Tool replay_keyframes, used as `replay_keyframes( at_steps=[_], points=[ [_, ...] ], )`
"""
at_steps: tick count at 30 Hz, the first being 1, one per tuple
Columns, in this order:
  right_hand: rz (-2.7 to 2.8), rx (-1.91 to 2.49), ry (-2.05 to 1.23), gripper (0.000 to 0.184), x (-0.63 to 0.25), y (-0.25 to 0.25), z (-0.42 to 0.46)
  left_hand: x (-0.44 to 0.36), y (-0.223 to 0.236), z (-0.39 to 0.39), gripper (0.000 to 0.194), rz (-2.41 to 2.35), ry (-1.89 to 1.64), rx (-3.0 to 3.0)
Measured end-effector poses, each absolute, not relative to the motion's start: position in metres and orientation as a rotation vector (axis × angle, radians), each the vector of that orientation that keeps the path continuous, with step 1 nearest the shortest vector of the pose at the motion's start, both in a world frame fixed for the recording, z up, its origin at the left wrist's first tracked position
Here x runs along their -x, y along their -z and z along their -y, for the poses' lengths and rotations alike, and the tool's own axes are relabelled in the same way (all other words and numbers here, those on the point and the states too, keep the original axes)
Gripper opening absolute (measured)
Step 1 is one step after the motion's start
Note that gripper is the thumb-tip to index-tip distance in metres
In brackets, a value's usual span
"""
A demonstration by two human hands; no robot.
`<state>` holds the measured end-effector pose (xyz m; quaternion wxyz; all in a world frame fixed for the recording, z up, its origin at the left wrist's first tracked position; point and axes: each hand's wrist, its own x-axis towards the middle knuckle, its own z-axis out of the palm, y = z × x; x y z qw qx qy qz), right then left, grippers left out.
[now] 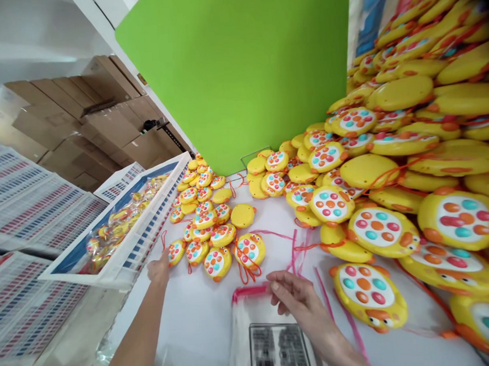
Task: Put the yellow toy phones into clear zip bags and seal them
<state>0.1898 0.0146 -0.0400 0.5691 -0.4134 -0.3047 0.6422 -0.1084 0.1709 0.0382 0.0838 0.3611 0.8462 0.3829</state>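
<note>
My left hand [158, 269] reaches to the left edge of a group of yellow duck-shaped toys [204, 220]. Its fingers are curled against the outermost duck toy [175, 253], which has a red cord beside it; the fingertips are partly hidden. Low in the middle lies a clear plastic bag [240, 328] with a pink top edge and a black printed block. My right hand [293, 296] is at this bag's upper right corner, thumb and fingers bent together on the pink edge. Each toy's white face carries coloured round buttons.
A large pile of duck toys [375, 170] rises on the right, before a green board [242, 68]. A white crate [148, 231] with bagged toys stands at left. Stacked crates [36, 199] and cardboard boxes [81, 120] lie beyond. Pink strips [324, 293] lie right of my right hand.
</note>
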Motion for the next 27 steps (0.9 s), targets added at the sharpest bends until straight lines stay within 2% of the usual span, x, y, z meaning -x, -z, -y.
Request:
replay_keyframes(
  at_steps=[4,9,13,16,22,27],
  points=[
    [0.725,0.949,-1.529,0.035,-0.187,0.042,-0.014,0.075,-0.059,-0.191,0.027,-2.448,-1.085,-1.358],
    [0.719,0.946,-1.562,0.036,-0.191,0.040,-0.014,-0.040,-0.050,-0.230,0.015,-1.947,-0.912,-1.804],
    [0.716,0.920,-1.597,0.037,-0.195,0.036,-0.016,-0.129,-0.024,-0.254,0.025,-1.780,-0.797,-1.828],
    [0.675,0.907,-1.596,0.037,-0.195,0.035,-0.017,-0.167,-0.008,-0.270,0.032,-1.803,-0.753,-1.738],
    [0.595,0.884,-1.605,0.041,-0.188,0.037,-0.016,-0.183,0.003,-0.290,0.031,-1.874,-0.738,-1.557],
    [0.624,0.895,-1.623,0.041,-0.188,0.034,-0.015,-0.151,-0.019,-0.284,0.027,-1.735,-0.865,-1.595]
  ],
)
